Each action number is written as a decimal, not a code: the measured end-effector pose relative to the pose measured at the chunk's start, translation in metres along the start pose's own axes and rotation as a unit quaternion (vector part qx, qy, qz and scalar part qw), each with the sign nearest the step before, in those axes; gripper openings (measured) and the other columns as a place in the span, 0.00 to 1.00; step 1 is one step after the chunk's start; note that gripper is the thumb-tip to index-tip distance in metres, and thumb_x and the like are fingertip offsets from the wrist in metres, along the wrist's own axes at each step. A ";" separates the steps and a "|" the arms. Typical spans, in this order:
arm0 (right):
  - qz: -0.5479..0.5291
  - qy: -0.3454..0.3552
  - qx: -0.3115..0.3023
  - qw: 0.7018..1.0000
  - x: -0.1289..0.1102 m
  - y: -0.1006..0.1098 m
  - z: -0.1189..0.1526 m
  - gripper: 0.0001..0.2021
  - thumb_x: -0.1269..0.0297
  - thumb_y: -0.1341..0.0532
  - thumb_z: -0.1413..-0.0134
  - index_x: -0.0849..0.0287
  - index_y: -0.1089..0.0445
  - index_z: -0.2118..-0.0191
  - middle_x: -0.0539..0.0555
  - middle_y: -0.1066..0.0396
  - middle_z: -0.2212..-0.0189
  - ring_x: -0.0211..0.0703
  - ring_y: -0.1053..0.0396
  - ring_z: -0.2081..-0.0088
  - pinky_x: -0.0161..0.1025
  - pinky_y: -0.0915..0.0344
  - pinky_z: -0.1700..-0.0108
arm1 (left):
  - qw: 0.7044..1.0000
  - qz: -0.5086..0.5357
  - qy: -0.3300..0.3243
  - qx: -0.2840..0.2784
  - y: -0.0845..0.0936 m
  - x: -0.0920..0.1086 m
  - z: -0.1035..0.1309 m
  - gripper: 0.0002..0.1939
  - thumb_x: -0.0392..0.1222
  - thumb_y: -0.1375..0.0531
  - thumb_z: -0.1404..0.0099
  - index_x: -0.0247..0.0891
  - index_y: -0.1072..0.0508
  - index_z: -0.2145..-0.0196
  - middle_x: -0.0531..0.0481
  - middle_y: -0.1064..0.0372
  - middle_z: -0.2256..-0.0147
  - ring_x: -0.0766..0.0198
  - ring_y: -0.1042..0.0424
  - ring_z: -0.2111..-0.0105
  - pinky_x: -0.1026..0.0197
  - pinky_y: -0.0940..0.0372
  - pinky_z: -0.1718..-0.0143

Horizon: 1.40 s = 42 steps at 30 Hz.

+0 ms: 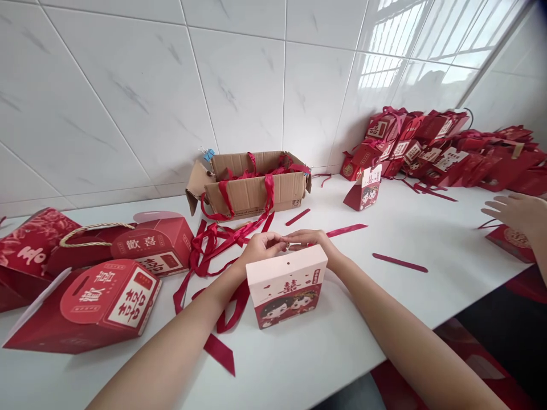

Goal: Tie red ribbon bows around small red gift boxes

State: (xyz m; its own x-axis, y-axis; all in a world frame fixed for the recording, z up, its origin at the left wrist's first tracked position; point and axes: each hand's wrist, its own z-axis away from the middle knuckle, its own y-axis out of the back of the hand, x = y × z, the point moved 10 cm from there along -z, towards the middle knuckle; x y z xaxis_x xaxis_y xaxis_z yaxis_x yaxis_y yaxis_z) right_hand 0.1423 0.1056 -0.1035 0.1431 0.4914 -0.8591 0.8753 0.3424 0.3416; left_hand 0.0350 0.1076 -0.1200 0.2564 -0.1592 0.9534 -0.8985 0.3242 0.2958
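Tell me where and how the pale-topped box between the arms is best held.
Probably by its left and right edges, a palm from each side: the pale-topped box stands upright, and the left hand and right hand are behind its top.

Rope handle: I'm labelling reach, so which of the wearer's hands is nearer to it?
Left. The left hand is well to the right of the rope handle; the right hand is farther right again, just past the left hand.

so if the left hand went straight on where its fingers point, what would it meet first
Probably the right hand: the left hand points across toward it, though the depth between them is hard to judge.
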 end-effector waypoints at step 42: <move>0.204 0.094 0.275 0.935 -0.019 0.062 0.020 0.08 0.64 0.42 0.44 0.55 0.24 0.66 0.54 0.26 0.69 0.40 0.33 0.72 0.40 0.33 0.69 | 0.961 -0.273 -0.022 -0.032 0.014 0.126 0.090 0.30 0.36 0.44 0.41 0.59 0.41 0.43 0.52 0.40 0.44 0.57 0.29 0.53 0.66 0.33 0.64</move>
State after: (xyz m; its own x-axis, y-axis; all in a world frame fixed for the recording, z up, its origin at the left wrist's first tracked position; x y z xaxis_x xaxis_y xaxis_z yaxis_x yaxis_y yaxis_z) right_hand 0.2034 0.1017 -0.0735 0.4774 0.6418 -0.6001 0.8787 -0.3417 0.3335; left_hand 0.0225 0.0080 -0.0005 0.6666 -0.3599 0.6527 -0.6112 0.2372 0.7551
